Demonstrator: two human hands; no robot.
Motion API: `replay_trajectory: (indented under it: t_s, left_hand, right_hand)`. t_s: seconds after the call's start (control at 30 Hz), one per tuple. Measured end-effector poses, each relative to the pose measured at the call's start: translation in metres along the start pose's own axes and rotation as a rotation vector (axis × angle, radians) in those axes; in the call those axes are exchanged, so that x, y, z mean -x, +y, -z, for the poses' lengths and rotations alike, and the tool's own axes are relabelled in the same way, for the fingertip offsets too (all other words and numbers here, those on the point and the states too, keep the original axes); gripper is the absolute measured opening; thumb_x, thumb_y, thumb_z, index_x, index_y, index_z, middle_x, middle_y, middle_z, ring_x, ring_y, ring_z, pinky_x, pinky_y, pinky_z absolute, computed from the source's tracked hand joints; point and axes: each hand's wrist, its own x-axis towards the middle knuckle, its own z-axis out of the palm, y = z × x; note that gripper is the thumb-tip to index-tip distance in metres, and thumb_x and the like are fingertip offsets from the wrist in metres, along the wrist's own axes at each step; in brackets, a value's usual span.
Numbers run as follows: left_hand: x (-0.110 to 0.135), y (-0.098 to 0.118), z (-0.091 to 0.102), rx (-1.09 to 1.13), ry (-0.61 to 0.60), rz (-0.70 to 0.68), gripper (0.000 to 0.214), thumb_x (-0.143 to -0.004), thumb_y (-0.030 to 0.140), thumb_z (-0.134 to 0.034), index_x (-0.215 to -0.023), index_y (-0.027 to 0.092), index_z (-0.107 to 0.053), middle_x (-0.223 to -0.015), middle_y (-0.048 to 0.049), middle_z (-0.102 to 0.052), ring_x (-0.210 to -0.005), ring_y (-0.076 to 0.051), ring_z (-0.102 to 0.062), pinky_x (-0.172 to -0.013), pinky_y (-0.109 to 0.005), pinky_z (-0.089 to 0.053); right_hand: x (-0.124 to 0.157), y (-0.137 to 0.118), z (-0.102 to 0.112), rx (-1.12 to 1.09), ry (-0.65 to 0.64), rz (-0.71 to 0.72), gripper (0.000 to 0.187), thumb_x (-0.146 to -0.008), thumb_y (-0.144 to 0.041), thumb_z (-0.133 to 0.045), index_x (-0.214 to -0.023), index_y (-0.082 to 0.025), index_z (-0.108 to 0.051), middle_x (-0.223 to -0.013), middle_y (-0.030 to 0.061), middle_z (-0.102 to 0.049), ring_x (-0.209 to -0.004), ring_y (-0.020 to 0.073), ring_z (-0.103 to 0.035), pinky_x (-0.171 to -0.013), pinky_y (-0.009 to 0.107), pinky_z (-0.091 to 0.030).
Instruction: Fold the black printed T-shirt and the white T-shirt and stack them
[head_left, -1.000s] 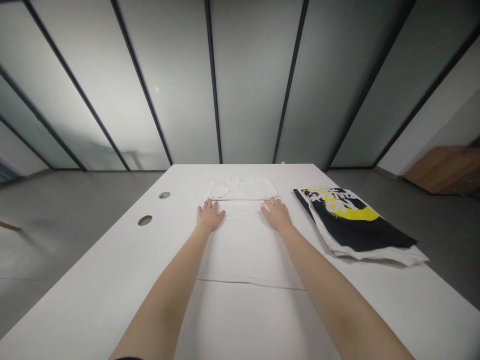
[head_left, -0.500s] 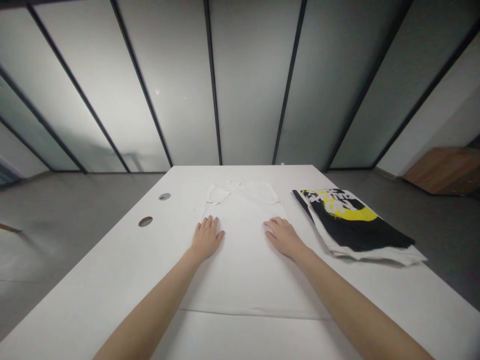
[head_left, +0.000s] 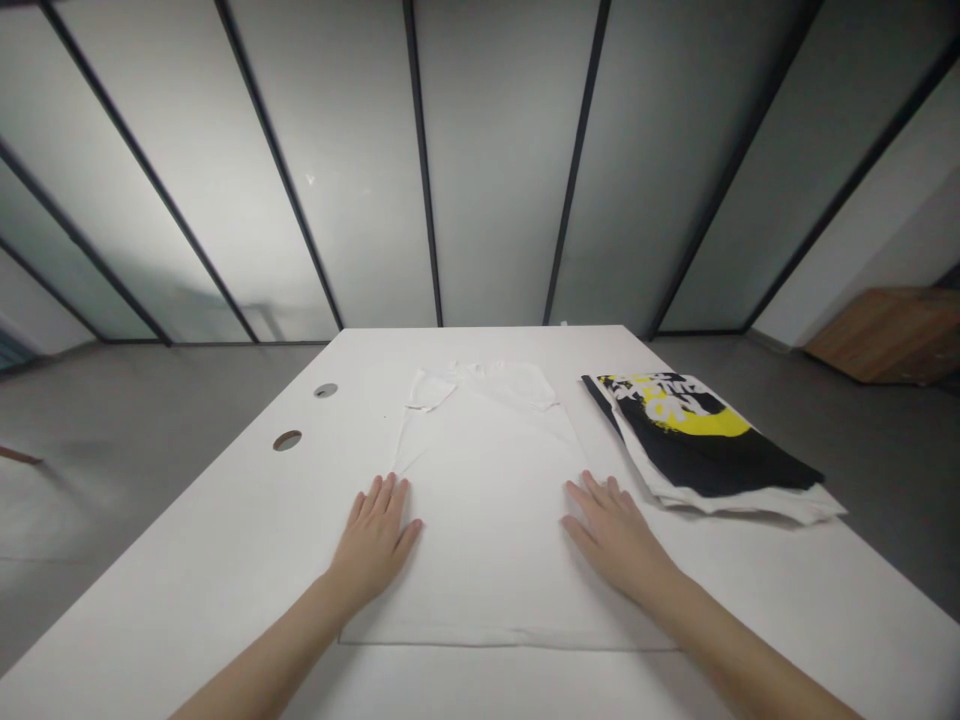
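Observation:
A white T-shirt [head_left: 487,510] lies spread flat, its bottom hem towards me and its collar and short sleeves at the far end. My left hand [head_left: 373,535] rests palm down along the shirt's left edge, fingers stretched out. On the right edge my right hand [head_left: 611,530] lies flat in the same way, its fingers spread. Neither hand grips the fabric. Faint creases run across the upper part of the shirt, and my forearms cover parts of its lower side edges.
Under the shirt is a white table [head_left: 187,590] with two round holes on its left side. A stack of folded shirts [head_left: 720,440], the top one black with yellow and white print, sits at the right. Frosted glass panels [head_left: 495,160] stand behind the table.
Both hands have slid towards me over the shirt and moved further apart, out to its side edges. The shirt's hem lies slightly nearer to me in the view.

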Motion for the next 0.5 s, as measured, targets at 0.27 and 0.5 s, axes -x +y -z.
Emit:
replay_trajectory:
  t_s: [0.27, 0.5]
  left_hand:
    - [0.029, 0.049, -0.014, 0.05, -0.015, -0.071, 0.079, -0.102, 0.065, -0.036, -0.168, 0.021, -0.035, -0.174, -0.0139, -0.025, -0.162, -0.039, -0.021, -0.128, -0.061, -0.025]
    - [-0.007, 0.047, -0.01, 0.023, -0.019, -0.044, 0.08, -0.103, 0.065, -0.035, -0.168, 0.018, -0.033, -0.175, -0.0177, -0.024, -0.163, -0.039, -0.018, -0.129, -0.061, -0.019]
  right_hand:
    - [0.034, -0.05, -0.016, -0.068, 0.019, 0.078, 0.069, -0.101, -0.059, -0.048, -0.165, -0.033, -0.042, -0.176, 0.0083, -0.023, -0.161, 0.0452, -0.019, -0.127, 0.066, -0.021]
    - [-0.007, -0.057, -0.007, -0.022, 0.003, 0.044, 0.068, -0.104, -0.056, -0.048, -0.166, -0.03, -0.039, -0.177, 0.0118, -0.02, -0.162, 0.0445, -0.015, -0.128, 0.061, -0.015]
